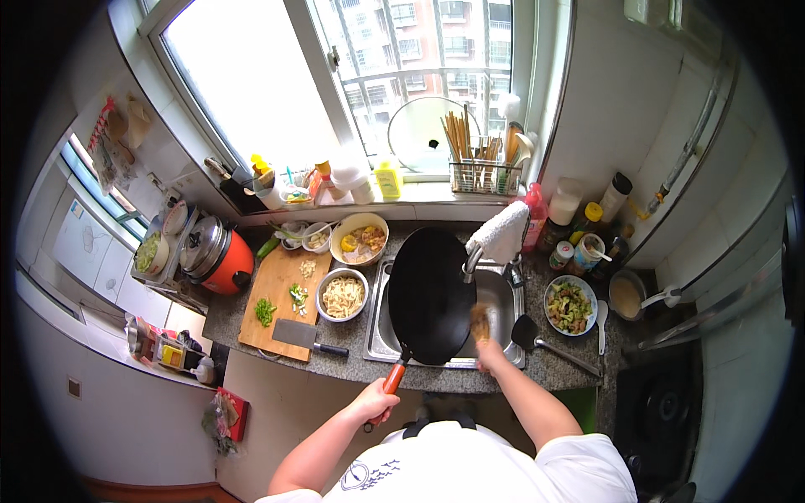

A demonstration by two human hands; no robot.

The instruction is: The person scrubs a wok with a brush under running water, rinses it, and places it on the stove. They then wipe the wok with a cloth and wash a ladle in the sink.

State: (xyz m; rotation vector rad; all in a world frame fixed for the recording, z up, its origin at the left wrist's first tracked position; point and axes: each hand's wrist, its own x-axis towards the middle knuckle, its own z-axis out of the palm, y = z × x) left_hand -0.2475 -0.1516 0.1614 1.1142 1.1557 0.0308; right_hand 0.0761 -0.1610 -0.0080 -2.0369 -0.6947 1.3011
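Observation:
My left hand (378,401) grips the reddish-brown handle of a black wok (431,292), which is tilted over the left side of a stainless steel sink (503,302). In my right hand (492,357) is a brown scrubbing brush (480,323), blurred, just off the wok's right edge and above the basin. The faucet (470,263) reaches over the wok's right rim, and a white cloth (501,236) hangs on it. Part of the basin is hidden by the wok.
Left of the sink are a bowl of sliced food (343,297), a soup bowl (360,239) and a wooden cutting board (283,283) with a cleaver (295,333). To the right lie a black spatula (526,332) and a plate of cooked food (570,305). A gas stove (657,402) stands far right.

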